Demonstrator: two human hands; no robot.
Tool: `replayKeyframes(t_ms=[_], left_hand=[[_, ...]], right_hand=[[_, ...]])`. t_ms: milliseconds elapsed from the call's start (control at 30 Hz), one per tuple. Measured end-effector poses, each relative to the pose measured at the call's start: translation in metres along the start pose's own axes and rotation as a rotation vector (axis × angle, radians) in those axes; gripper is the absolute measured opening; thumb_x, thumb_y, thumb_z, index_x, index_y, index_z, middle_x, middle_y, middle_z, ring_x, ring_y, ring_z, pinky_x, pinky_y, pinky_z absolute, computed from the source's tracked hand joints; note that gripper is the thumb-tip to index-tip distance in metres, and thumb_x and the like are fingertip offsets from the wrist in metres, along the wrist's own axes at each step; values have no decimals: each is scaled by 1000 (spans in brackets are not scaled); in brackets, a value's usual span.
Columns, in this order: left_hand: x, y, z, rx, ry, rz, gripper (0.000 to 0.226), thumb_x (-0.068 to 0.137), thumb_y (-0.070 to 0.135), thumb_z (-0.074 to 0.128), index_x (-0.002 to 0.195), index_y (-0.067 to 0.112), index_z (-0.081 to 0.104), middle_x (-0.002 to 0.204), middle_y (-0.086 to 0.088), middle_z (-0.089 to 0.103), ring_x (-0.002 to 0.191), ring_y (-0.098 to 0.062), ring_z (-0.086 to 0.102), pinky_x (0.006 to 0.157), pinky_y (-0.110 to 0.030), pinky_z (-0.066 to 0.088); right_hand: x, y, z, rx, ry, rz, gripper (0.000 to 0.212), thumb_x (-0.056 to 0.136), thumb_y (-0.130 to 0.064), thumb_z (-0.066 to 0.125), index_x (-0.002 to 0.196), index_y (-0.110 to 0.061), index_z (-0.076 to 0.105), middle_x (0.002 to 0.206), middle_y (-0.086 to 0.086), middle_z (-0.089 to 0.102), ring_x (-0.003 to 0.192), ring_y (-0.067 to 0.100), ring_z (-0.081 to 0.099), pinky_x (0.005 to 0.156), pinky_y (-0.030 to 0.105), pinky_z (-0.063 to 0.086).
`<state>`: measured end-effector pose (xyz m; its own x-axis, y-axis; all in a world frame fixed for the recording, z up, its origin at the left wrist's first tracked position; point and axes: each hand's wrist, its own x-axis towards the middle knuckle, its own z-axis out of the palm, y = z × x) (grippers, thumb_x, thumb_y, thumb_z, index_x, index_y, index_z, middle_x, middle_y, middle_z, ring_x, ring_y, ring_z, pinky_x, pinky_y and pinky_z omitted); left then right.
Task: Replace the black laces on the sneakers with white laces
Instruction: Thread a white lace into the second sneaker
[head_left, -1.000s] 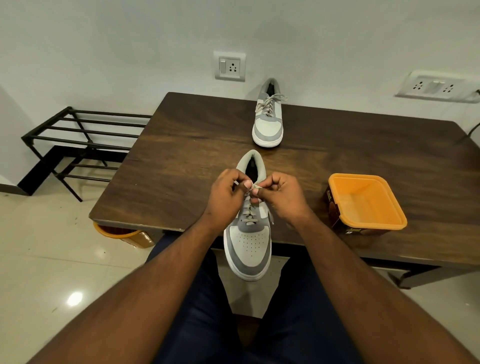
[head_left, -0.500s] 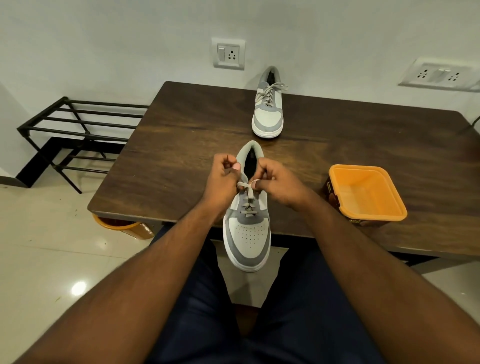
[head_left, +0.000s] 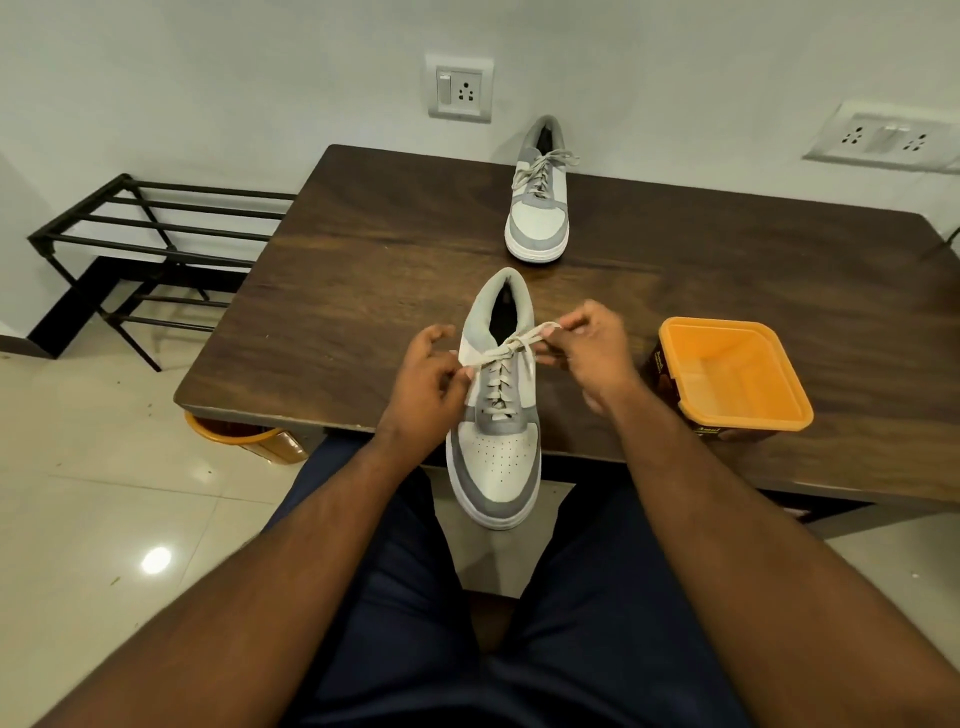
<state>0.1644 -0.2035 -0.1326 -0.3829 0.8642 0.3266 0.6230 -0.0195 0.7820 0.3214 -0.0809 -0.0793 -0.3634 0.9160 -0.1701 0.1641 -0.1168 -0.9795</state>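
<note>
A grey and white sneaker (head_left: 496, 457) lies at the table's front edge, its toe hanging over the edge toward me. A white lace (head_left: 511, 347) runs up its eyelets and is stretched sideways at the top. My left hand (head_left: 428, 371) pinches the lace's left end beside the shoe. My right hand (head_left: 592, 345) pinches the right end, pulled out to the right. A second grey and white sneaker (head_left: 539, 208) with a tied white lace stands at the table's far edge, toe toward me.
The dark wooden table (head_left: 363, 270) stands against a wall. An orange plastic tub (head_left: 730, 376) sits to the right of my right hand. A black metal rack (head_left: 150, 234) stands on the floor at left. An orange bin (head_left: 244, 439) shows under the table's front left corner.
My hands were close together over the shoe's tongue; now they have drawn apart, pulling the lace ends out to each side. The camera view has dropped slightly.
</note>
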Motion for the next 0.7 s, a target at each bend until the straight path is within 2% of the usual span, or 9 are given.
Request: replayKeyframes(t_ms=[67, 167, 300, 500, 600, 667, 700], left_hand=[[-7, -11, -4, -34, 13, -38, 16, 92, 11, 65, 85, -3, 70, 136, -8, 47, 114, -9, 52, 83, -10, 46], [-10, -18, -7, 33, -73, -10, 19, 93, 13, 63, 87, -4, 71, 135, -10, 48, 117, -18, 54, 91, -29, 50], [-6, -19, -18, 158, -150, -11, 21, 95, 16, 59, 86, 1, 70, 136, -4, 46, 107, -12, 55, 89, -30, 47], [-8, -27, -28, 226, -197, -10, 13, 92, 14, 62, 88, 4, 70, 122, 2, 49, 100, -7, 53, 93, -32, 48], [-5, -25, -28, 245, -193, -90, 18, 93, 21, 64, 91, 4, 70, 112, 1, 50, 93, -10, 53, 89, -32, 48], [-6, -19, -27, 177, -153, -157, 20, 93, 27, 64, 93, 7, 68, 107, 2, 52, 91, -11, 55, 87, -32, 50], [-8, -15, -26, 119, -132, -175, 21, 93, 29, 63, 100, 10, 67, 109, 2, 54, 93, -10, 55, 87, -31, 50]], right_hand=[[3, 8, -10, 16, 83, 57, 21, 90, 8, 59, 81, -8, 49, 86, 21, 67, 60, 15, 70, 55, 26, 59], [5, 17, -10, 22, 114, 113, 19, 92, 7, 57, 82, -8, 48, 77, 16, 67, 53, 12, 68, 49, 23, 56], [7, 18, -4, 67, 172, 144, 21, 93, 8, 53, 82, -8, 48, 75, 15, 67, 52, 13, 69, 47, 22, 55], [4, 27, -8, 144, 243, 215, 24, 91, 11, 53, 79, -9, 48, 75, 16, 66, 51, 14, 68, 47, 25, 56], [-9, 34, -7, 294, 202, 268, 20, 89, 9, 59, 80, -7, 50, 76, 16, 65, 54, 15, 68, 56, 29, 60], [-17, 36, -9, 441, 134, 290, 16, 87, 5, 65, 90, -6, 54, 85, 16, 66, 68, 19, 70, 71, 34, 61], [-22, 38, -11, 501, 114, 293, 20, 86, 3, 66, 100, -6, 55, 91, 16, 67, 78, 23, 71, 79, 36, 60]])
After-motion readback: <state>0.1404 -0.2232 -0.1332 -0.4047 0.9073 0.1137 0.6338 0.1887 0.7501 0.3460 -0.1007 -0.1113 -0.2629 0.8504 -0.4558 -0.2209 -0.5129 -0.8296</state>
